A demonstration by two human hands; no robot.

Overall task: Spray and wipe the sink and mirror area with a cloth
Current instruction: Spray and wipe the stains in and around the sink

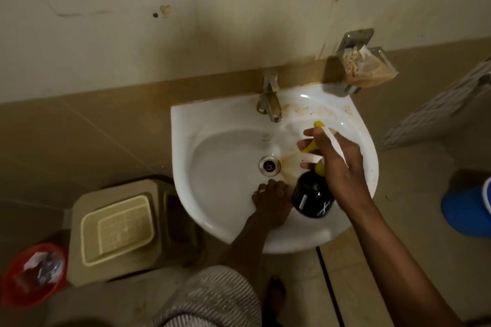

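Observation:
A white wall-hung sink (212,220) fills the middle of the view, with brown stains around the drain (269,165) and behind the metal tap (269,99). My right hand (337,164) is closed around the neck of a dark spray bottle (313,198) with a yellow trigger and nozzle, held over the right half of the basin, nozzle toward the back rim. My left hand (271,200) rests fingers-down on the basin's front slope just below the drain. No cloth shows in it. The mirror is out of view.
A dirty soap dish (366,66) juts from the wall above the sink's right corner. On the floor to the left stand a beige stool (119,231) and a red bin (34,273). A blue bucket (467,210) sits at the right edge. My bare foot (276,289) is under the sink.

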